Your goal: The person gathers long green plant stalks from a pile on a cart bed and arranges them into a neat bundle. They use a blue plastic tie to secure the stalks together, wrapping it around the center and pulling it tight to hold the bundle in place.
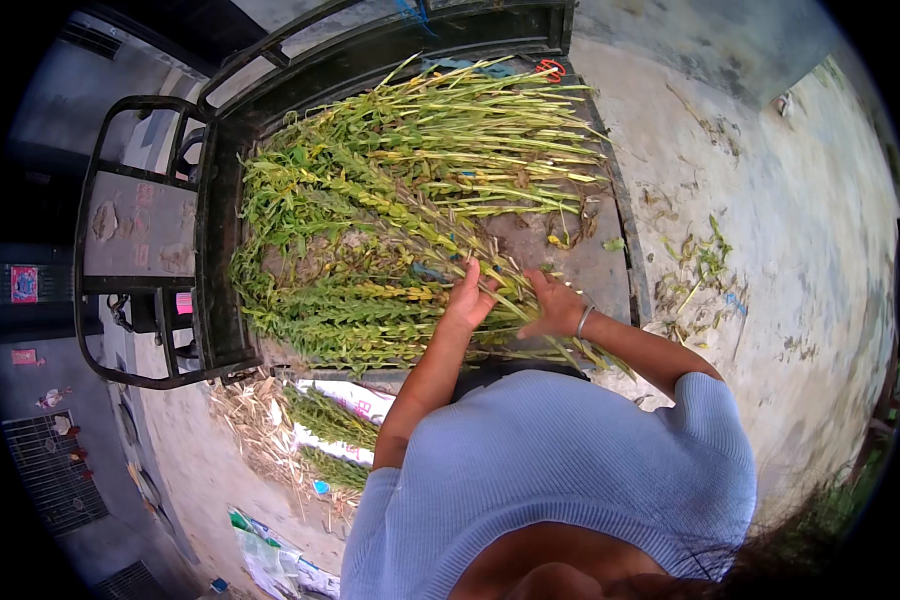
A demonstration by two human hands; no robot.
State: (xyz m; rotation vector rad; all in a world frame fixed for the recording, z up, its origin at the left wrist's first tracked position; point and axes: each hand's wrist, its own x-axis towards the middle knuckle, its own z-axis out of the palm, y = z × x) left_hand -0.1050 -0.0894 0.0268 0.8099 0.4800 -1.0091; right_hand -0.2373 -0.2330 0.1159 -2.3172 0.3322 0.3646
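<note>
- landmark = the cart bed (605,280), dark rails, worn flat floor. everything below is relative to that
- main stuff: leafy green stalks (360,310), spread over most of the cart bed, leafy tops twd its left end, bare stems twd its right end. some leaves yellowish
- one long bunch (410,215) lies diagonally across the middle of the bed, its stem end down b/w the hands
- L hand (468,298): over the near half of the bed, right up against the stems, fingers partly bent. can't tell if it's actually gripping tbh
- R hand (555,305): near the bed's right end, bit blurry, fingers & thumb apart, so not clenched, right by the stem ends. silvery bracelet (584,321) on that wrist
- orange-red loop (549,69) at the bed's far right corner
- black metal frame (83,250) stands at the bed's left end
- ground off the near side of the bed: dry pale stalks (255,420) + white sack (355,400) w/ more greenery on it
- ground right of the bed: leaf scraps (710,255)
</note>
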